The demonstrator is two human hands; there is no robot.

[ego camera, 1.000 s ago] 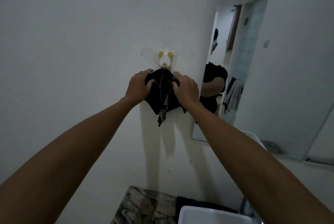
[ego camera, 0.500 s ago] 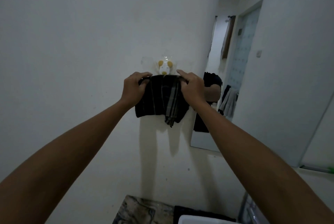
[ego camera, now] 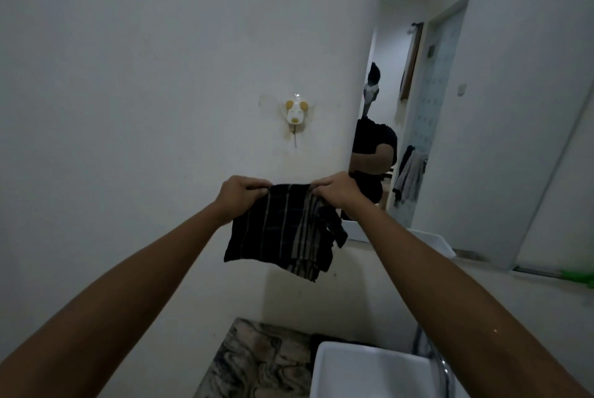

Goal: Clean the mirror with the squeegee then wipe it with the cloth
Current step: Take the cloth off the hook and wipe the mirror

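Head view: my left hand [ego camera: 239, 193] and right hand [ego camera: 336, 190] each pinch a top corner of the cloth [ego camera: 283, 230], fingers closed on the fabric, hands apart w/ the cloth stretched between them. The cloth is dark w/ pale stripes and hangs free in front of the wall [ego camera: 128, 108], below the dog-shaped hook [ego camera: 295, 113]; the hook is bare, nothing on it. The mirror [ego camera: 482, 108] sits to the right of the hook, well apart from the cloth, no contact yet. A green item at the right edge [ego camera: 578, 278], below the mirror, may be the squeegee; too little shows to confirm. Sink [ego camera: 369, 368] and marbled counter [ego camera: 257, 362] lie below. Status, as judged: cloth in hand, so wipe stage approx. starting; whether the squeegee pass is done can't be told from the glass. Remaining: bring cloth to mirror, wipe.
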